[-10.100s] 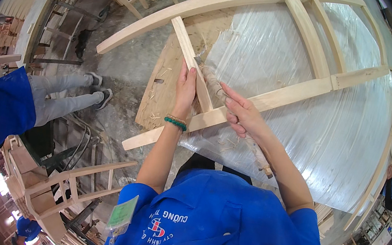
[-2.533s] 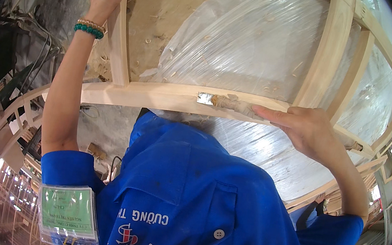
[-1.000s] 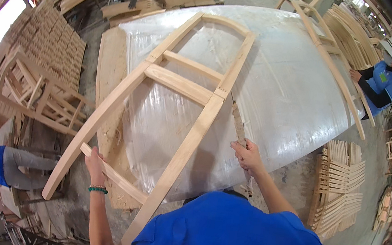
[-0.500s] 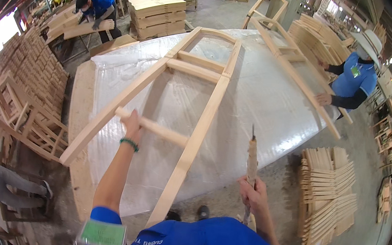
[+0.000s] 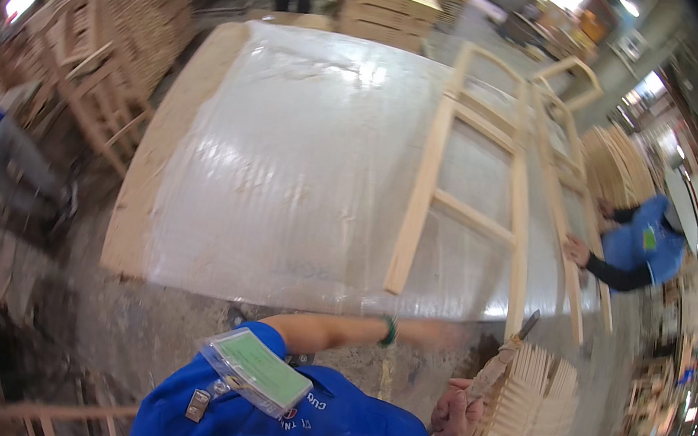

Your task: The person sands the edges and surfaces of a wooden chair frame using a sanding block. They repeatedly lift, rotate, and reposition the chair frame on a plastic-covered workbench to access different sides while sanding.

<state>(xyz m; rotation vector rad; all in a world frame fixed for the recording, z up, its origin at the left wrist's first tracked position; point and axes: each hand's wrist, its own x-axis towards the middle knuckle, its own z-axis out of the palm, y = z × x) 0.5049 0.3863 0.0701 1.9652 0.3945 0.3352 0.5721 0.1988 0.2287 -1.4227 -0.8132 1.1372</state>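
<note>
My right hand (image 5: 458, 410) is closed around the wrapped, pale handle of a knife (image 5: 494, 367), whose short dark blade points up and away. My left hand (image 5: 432, 335), smeared by motion, reaches across to the right along the near edge of the table; its fingers cannot be made out. Just beyond it, an arched wooden frame with crossbars (image 5: 475, 219) lies on the plastic-covered table (image 5: 305, 152), apart from my hands. Alongside that frame is a second arched wooden frame (image 5: 560, 213), with a co-worker's hand (image 5: 577, 251) on it.
Stacked slatted wooden pieces (image 5: 530, 414) stand on the floor close by my right hand. A co-worker in blue (image 5: 646, 246) is at the table's right end, another person (image 5: 13, 146) at left. Wooden frames (image 5: 92, 73) lean at left; stacked boards (image 5: 388, 9) stand behind the table.
The arched frame has moved from in front of me to the table's right side. My left hand has let go of its crossbar and swung right. The view has turned; the knife stays in my right hand.
</note>
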